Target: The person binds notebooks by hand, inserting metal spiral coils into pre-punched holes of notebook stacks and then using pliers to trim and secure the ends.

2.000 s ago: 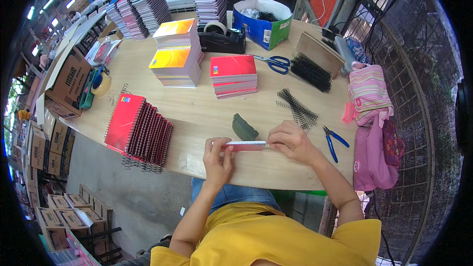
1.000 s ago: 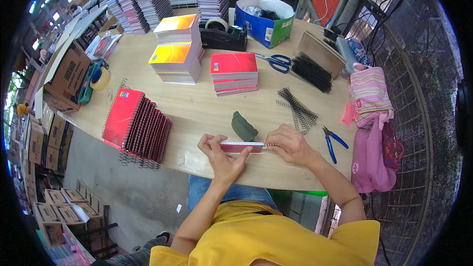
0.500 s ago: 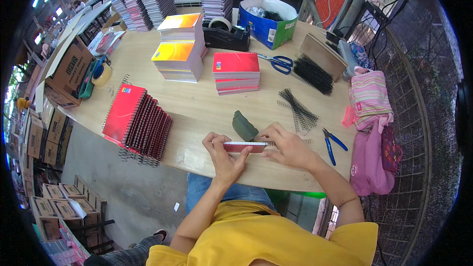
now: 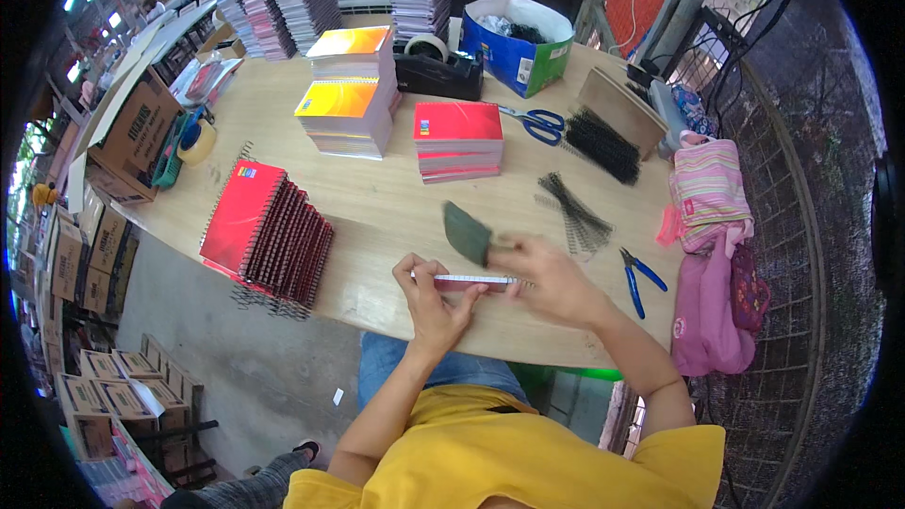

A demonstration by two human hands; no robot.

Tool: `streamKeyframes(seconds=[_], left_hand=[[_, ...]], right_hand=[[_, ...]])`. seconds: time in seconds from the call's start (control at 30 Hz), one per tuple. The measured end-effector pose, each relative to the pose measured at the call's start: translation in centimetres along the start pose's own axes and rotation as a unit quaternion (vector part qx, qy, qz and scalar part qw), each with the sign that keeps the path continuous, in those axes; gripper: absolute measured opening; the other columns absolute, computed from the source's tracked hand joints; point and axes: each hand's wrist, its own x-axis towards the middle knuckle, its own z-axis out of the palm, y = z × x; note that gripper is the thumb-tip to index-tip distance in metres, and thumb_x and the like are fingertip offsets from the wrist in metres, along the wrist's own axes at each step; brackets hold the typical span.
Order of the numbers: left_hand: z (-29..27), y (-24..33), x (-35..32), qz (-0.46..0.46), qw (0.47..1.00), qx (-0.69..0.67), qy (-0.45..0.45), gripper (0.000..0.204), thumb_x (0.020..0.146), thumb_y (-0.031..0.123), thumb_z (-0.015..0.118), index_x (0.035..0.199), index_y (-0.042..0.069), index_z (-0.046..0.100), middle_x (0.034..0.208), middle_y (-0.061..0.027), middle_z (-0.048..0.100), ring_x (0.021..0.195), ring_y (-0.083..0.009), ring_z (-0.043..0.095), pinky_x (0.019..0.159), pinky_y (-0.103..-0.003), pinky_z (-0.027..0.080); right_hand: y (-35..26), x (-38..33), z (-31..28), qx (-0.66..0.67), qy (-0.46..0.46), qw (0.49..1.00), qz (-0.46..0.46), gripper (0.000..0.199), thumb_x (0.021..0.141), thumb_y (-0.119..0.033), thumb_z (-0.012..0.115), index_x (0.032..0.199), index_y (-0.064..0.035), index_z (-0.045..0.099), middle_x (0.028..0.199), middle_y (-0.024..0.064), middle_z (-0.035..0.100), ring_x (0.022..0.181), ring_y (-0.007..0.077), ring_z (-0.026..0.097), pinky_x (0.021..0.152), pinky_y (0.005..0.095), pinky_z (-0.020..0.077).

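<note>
My left hand (image 4: 436,302) is closed on a small red notebook (image 4: 457,286), held on edge with its white page edge upward. At the notebook's right end, a dark spiral coil (image 4: 519,282) shows between the thumb and fingers of my right hand (image 4: 551,278). That hand is smeared by motion, and part of the coil is hidden under it. Just beyond my right fingers lies a dark green pad (image 4: 466,234), close to or touching them. Blue-handled cutting pliers (image 4: 641,281) lie to the right, and several loose coils (image 4: 573,215) rest beyond my right hand.
Red coil-bound notebooks (image 4: 247,212) are stacked at left. Further back stand a red stack (image 4: 459,141), yellow-orange stacks (image 4: 344,99), a tape dispenser (image 4: 438,75), scissors (image 4: 537,124), a blue-green box (image 4: 523,61) and a coil bundle (image 4: 603,146). Pink cloth bags (image 4: 709,311) hang at the right edge.
My right hand has shifted slightly at the notebook's end and is now blurred. The coil that stuck out right of it no longer shows there. The green pad has tilted a little.
</note>
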Motion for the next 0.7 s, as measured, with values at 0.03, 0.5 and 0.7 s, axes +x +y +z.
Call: streamKeyframes(seconds=[0.03, 0.5, 0.7], left_hand=[[-0.3, -0.3, 0.0, -0.002, 1.000, -0.001, -0.007, 0.063, 0.068, 0.023, 0.093, 0.106, 0.004, 0.046, 0.111, -0.0175, 0.037, 0.099, -0.0323, 0.043, 0.083, -0.041, 0.044], [-2.8, -1.9, 0.1, 0.020, 0.999, -0.013, -0.025, 0.064, 0.062, 0.027, 0.095, 0.098, 0.004, 0.047, 0.105, -0.0136, 0.036, 0.097, -0.0285, 0.041, 0.086, -0.038, 0.042], [-3.1, -3.0, 0.1, -0.005, 0.999, -0.037, -0.013, 0.063, 0.063, 0.030, 0.094, 0.098, 0.005, 0.047, 0.105, -0.0142, 0.039, 0.096, -0.0294, 0.042, 0.085, -0.041, 0.042]], right_hand=[[0.9, 0.6, 0.0, 0.033, 0.028, 0.999, 0.017, 0.052, 0.095, -0.048, 0.061, 0.128, -0.0072, 0.064, 0.128, 0.0209, 0.060, 0.122, 0.0390, 0.055, 0.102, 0.0499, 0.0441], [3.9, 11.0, 6.2, 0.007, 0.083, 0.995, -0.047, 0.068, 0.078, -0.031, 0.079, 0.136, -0.0074, 0.053, 0.124, 0.0193, 0.058, 0.118, 0.0369, 0.056, 0.103, 0.0490, 0.0441], [4.9, 7.0, 1.3, -0.125, -0.058, 0.946, -0.294, 0.063, 0.078, -0.025, 0.079, 0.136, -0.0128, 0.056, 0.106, 0.0128, 0.059, 0.098, 0.0333, 0.058, 0.094, 0.0447, 0.0443]])
